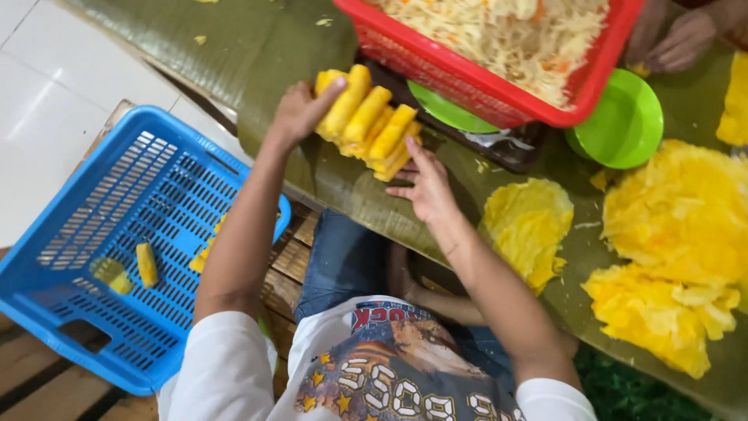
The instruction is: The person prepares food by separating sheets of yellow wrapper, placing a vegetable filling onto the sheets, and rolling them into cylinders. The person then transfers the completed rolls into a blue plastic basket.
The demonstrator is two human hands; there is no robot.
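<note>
Yellow rolls [368, 121] lie in a row on the worktop [312, 171] between both hands; left hand [300, 109] fingers curled around the row's far end, right hand [425, 183] fingers spread flat against its near end

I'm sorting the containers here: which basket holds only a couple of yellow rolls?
The blue basket at the left, on the wooden slats; the red basket up on the table is heaped with pale shredded filling.

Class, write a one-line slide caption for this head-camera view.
Both hands, left hand and right hand, gather yellow rolls beside a red basket.
</note>
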